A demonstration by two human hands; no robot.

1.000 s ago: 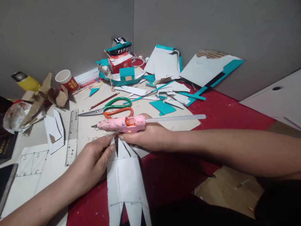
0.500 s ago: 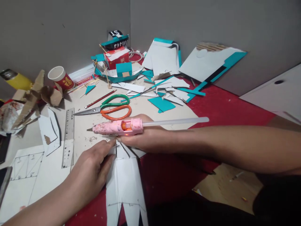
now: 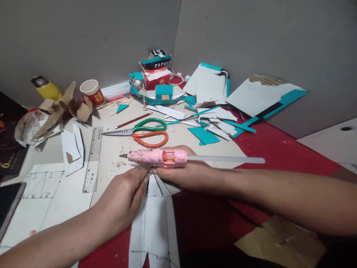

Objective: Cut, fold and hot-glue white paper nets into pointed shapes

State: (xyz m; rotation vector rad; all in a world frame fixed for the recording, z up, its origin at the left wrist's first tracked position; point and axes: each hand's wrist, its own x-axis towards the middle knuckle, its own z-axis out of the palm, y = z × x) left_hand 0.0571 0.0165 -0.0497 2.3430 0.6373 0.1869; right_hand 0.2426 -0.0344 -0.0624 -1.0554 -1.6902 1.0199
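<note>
In my right hand (image 3: pixel 192 175) lies a pink hot glue gun (image 3: pixel 150 158), its nozzle pointing left and a long translucent glue stick (image 3: pixel 228 159) sticking out behind. A small orange light glows on its side. My left hand (image 3: pixel 125 191) pinches the far end of a white cardboard piece (image 3: pixel 156 223) with folded flaps and pencil lines. The right fingertips meet the left ones at this narrowed end, so the exact contact is hidden. Beyond the glue gun lie scissors (image 3: pixel 150 139) with green and orange handles.
A clear ruler (image 3: pixel 92 160), a pencil (image 3: pixel 134 121) and a drawn-on sheet (image 3: pixel 50 208) lie around. Farther back are a paper cup (image 3: pixel 93 93), a teal cardboard boat (image 3: pixel 158 97) and white and teal scraps (image 3: pixel 203 135). A phone (image 3: pixel 9 204) sits at the left edge.
The view has shifted, so everything appears farther right and the back items lower. Both hands keep their hold on the cardboard end, and the glue gun stays in the right hand.
</note>
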